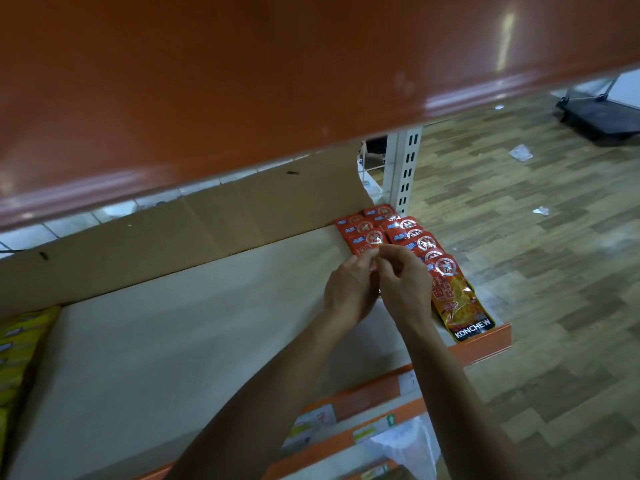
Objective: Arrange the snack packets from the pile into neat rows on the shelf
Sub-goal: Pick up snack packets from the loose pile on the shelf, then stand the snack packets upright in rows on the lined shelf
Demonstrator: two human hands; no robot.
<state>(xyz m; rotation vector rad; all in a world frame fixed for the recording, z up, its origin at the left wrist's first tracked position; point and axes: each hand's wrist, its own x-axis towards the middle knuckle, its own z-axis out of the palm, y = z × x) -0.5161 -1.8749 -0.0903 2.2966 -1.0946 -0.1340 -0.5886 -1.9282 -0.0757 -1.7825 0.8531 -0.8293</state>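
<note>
1 red pkt (374, 265), pinched btwn L hand (349, 294), R hand (406, 287)

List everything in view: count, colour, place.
shelf: one, white, orange-edged, centre
red packets: about ten, red, two rows, shelf's right end
held packet: one, red, front of left row
yellow packets: several, yellow, shelf's left edge
upper shelf: one, orange, overhead
cardboard: one, brown, shelf's back
post: one, white, behind red packets
floor: wood-patterned, brown, right
scraps: about three, white, on floor
trolley: one, dark, top right
bag: one, clear, below shelf
left hand: pinches held packet
right hand: pinches held packet
</note>
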